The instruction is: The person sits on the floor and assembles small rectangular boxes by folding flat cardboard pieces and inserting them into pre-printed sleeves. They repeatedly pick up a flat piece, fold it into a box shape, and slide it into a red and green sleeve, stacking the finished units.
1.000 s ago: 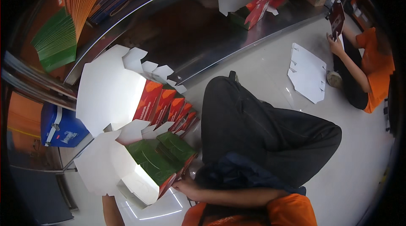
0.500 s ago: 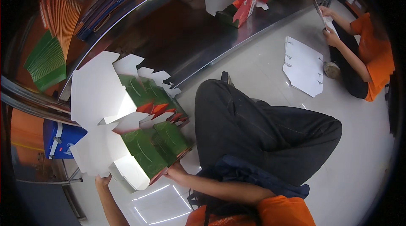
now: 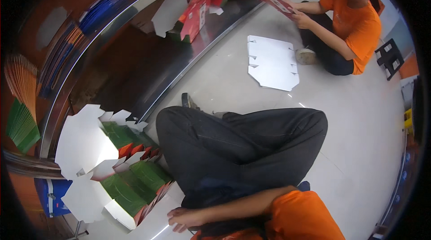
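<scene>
White-lined cardboard formed the nested cartons (image 3: 123,188), green and red outside, at the far left beside the person's crossed legs (image 3: 242,146). They looked light, stiff in the walls, easily creased at the loose flaps, perhaps slick on the glossy faces; the side walls seemed the safest hold. The left hand was out of view; the right hand (image 3: 184,219), empty, fingers loosely bent, hung near the cartons.

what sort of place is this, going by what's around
Probably a shop or its stockroom, though I can't be certain: opened-out boxes sit beside a low shelf, white card lies flat on a shiny floor, and another person in orange holds a red sheet.
</scene>
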The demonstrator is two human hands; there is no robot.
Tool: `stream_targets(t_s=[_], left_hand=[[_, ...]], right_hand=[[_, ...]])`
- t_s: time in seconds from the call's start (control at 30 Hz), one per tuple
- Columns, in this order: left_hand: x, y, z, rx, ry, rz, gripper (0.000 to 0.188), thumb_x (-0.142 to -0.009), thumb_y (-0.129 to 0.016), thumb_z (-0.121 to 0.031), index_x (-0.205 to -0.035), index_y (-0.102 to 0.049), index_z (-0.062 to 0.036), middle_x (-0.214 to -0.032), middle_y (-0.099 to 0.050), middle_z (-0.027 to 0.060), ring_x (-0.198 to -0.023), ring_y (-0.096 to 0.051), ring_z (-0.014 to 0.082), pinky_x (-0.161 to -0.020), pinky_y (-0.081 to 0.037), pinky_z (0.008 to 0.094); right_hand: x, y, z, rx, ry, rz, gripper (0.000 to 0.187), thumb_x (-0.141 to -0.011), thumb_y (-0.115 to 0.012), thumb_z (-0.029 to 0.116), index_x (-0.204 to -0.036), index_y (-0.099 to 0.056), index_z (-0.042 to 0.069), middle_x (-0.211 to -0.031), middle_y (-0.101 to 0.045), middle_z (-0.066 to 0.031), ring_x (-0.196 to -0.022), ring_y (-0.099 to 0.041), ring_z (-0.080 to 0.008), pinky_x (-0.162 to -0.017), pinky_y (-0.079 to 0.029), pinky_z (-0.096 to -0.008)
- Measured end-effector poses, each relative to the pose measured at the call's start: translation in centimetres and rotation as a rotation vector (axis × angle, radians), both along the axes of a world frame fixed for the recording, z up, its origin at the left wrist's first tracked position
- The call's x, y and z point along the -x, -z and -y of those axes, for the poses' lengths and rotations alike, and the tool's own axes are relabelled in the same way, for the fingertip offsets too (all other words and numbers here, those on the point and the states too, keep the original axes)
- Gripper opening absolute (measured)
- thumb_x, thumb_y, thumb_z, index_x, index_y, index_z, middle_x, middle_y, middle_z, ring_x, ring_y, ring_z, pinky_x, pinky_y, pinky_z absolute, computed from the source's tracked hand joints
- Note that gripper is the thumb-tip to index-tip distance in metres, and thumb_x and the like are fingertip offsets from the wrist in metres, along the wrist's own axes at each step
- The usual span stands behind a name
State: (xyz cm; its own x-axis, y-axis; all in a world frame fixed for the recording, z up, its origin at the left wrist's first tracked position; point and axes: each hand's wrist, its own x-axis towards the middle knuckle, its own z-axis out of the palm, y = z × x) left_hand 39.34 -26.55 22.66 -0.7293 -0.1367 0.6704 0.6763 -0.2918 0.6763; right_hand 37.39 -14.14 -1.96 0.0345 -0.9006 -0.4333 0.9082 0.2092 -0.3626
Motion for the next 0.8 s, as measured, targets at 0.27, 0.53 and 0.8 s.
stream_targets(t_s=[0.27, 0.53, 0.8], left_hand=[[23.6, 8.8, -15.3, 0.351, 0.598, 0.713, 0.037, -0.096, -0.056, -0.017, -0.125, -0.052, 0.0035, -0.100, -0.065, 0.0102, -0.095, -0.061, 0.0179, -0.082, -0.048, 0.0300], [50.9, 34.4, -29.4, 1.036, 0.111, 0.784, 0.068, -0.084, -0.064, -0.023, -0.139, -0.034, 0.0028, -0.134, -0.048, 0.0242, -0.118, -0.051, 0.0342, -0.102, -0.039, 0.0426], [49.6, 37.9, -38.4, 0.984, -0.004, 0.679, 0.059, -0.077, -0.064, -0.016, -0.128, -0.043, 0.0035, -0.131, -0.043, 0.0254, -0.126, -0.036, 0.0412, -0.109, -0.027, 0.0477]], right_hand=[[24.6, -11.6, -23.9, -0.242, 0.026, -1.445, 0.034, -0.095, -0.056, 0.034, -0.108, -0.064, 0.004, -0.098, -0.068, -0.0163, -0.089, -0.065, -0.0244, -0.081, -0.051, -0.0381], [40.7, 10.0, -51.9, -1.806, 0.824, -1.023, 0.066, -0.074, -0.067, 0.029, -0.125, -0.047, -0.009, -0.124, -0.057, -0.0274, -0.117, -0.055, -0.0381, -0.098, -0.045, -0.0409], [41.8, 11.9, -52.3, -1.631, 1.102, -0.796, 0.076, -0.075, -0.066, 0.009, -0.141, -0.032, -0.008, -0.128, -0.055, -0.0248, -0.116, -0.056, -0.0330, -0.097, -0.046, -0.0366]])
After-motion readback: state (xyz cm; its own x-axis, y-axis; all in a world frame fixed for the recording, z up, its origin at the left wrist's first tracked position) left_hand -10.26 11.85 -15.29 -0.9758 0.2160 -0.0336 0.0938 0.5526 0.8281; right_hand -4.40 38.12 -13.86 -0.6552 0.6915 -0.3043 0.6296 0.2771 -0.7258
